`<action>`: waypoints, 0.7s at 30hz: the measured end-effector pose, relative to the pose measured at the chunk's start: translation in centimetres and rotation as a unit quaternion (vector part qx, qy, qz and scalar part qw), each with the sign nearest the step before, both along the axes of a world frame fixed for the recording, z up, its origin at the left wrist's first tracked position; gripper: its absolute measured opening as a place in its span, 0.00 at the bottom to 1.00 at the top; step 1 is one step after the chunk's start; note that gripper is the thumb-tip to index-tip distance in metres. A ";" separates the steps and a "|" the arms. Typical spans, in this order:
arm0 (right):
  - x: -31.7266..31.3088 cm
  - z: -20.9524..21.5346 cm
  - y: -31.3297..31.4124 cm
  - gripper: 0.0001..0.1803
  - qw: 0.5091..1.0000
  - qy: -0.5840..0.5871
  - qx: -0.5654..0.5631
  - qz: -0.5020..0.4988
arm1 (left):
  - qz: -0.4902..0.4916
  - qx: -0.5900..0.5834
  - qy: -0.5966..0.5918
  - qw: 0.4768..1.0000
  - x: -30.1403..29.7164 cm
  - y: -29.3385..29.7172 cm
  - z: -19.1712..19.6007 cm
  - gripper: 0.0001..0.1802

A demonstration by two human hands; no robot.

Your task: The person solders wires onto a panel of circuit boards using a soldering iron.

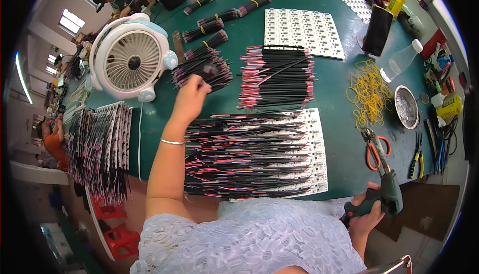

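Because the right hand has its fingers wrapped round the grip of a dark green hand tool, held low by the table's near edge, a small tilt of that wrist could knock the metal nose against the orange-handled pliers next to it; if the tool is a soldering gun, as its shape suggests, a hot tip there could also scorch whatever it brushed. Just in front of the body lies the white circuit board, with rows of dark wires reaching left from it, close enough to the lace top that leaning in could snag or bend the nearest ends. These wires lie crowded and partly crossed, so a sleeve or forearm dragged over them might strain a joint or mix up neighbouring leads. Beyond, the left hand is at a heaped wire bundle, its fingers curled; whether they pinch a wire I cannot tell. Since the pieces are tangled, pulling one could bring several along and scatter them. To the right of that heap, a loose stack of black wires with red ends could slide out of line if bumped. Left of the heap, the white fan stands near enough that a careless elbow might nudge it into the bundles.
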State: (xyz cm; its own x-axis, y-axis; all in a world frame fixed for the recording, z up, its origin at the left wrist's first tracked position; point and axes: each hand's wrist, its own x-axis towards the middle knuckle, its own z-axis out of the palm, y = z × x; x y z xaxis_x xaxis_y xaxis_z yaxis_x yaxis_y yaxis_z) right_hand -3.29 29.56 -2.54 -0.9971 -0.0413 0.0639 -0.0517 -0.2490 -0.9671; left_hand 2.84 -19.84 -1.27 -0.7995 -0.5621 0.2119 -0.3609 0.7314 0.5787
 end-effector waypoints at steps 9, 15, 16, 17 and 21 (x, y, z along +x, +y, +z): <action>-0.4 -1.4 0.6 0.27 1.000 -0.002 -0.010 0.025 | -0.083 0.320 0.424 0.843 2.6 -1.6 2.3 0.09; -0.6 -1.0 0.4 0.30 0.999 -0.013 0.006 0.029 | -0.056 0.335 0.419 0.842 2.8 -1.6 0.6 0.12; -0.6 -1.0 0.3 0.32 1.000 -0.022 0.012 0.013 | -0.054 0.335 0.418 0.843 2.7 -1.6 0.8 0.12; -0.7 -1.0 0.3 0.32 1.000 -0.025 0.011 0.015 | -0.041 0.324 0.415 0.849 2.5 -1.7 1.0 0.14; -1.0 -1.3 0.0 0.31 0.999 -0.032 0.002 0.013 | -0.006 0.331 0.420 0.845 1.6 -1.5 1.3 0.17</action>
State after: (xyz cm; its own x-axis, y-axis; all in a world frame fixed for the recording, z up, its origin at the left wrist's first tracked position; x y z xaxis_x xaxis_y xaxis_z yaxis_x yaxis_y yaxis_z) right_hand -4.25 29.61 -3.88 -0.9977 -0.0681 0.0006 0.0163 -0.2463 -0.9691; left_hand 4.47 -21.38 0.05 -0.5299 -0.7726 0.3497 0.3864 0.1472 0.9105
